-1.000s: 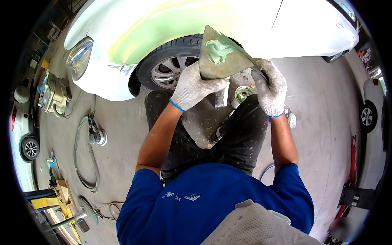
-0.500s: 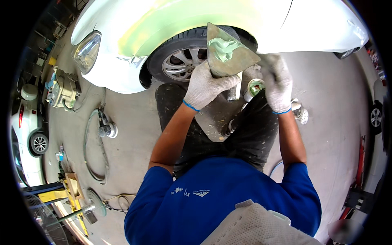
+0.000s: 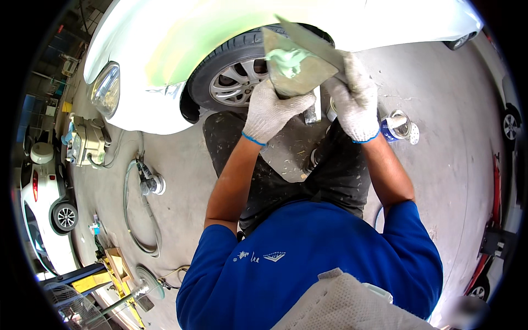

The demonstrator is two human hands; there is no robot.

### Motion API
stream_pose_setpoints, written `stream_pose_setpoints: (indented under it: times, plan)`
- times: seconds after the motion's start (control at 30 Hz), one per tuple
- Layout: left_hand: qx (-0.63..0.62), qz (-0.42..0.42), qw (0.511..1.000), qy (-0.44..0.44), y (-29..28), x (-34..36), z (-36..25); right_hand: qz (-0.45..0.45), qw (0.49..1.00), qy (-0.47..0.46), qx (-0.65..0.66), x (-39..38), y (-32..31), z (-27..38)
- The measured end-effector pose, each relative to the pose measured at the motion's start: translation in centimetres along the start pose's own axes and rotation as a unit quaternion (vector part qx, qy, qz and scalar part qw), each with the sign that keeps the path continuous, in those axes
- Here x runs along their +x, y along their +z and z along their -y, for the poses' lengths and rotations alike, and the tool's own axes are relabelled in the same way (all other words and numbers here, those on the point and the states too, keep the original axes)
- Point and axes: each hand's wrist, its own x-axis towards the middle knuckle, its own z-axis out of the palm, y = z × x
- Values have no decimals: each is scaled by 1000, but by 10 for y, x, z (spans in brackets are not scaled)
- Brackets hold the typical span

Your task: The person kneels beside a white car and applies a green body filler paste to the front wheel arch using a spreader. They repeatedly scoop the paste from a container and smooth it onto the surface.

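My left hand (image 3: 272, 114), in a white knit glove with a blue cuff, grips a flat, roughly triangular putty board (image 3: 305, 80). A lump of pale green putty (image 3: 288, 61) sits on its face. In my gloved right hand (image 3: 355, 104) is a wide, flat putty knife (image 3: 314, 45), slightly blurred, its blade slanting across the board's upper right edge. Whether the blade touches the putty I cannot tell. Just beyond both hands are a car wheel (image 3: 231, 82) and a white fender with a yellow-green patch (image 3: 176, 52) over the arch.
An open can (image 3: 397, 127) stands right of my knee. On the floor at left lie a sander (image 3: 153, 184) and its hose (image 3: 127, 212). A boxy machine (image 3: 88, 142) stands farther left, a fan (image 3: 69, 308) lower left. Other cars line both sides.
My right hand and the putty knife have swung left and up over the board. The board has shifted slightly left, and the view has turned a little to the right.
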Motion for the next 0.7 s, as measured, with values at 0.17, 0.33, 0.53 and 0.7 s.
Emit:
stream_pose_setpoints:
  times: [0.17, 0.33, 0.53, 0.7]
  plan:
    - [-16, -40, 999, 3, -3, 3, -6, 55, 996, -34, -54, -4, -22, -35]
    - [12, 3, 999, -38, -5, 0, 11, -45, 922, 231, 307, 2, -31, -27]
    - [54, 39, 995, 78, -10, -4, 21, 104, 943, 253, 190, 1, -35, -18]
    - [79, -25, 994, 73, -16, -4, 18, 138, 924, 337, 117, -18, -45, -47]
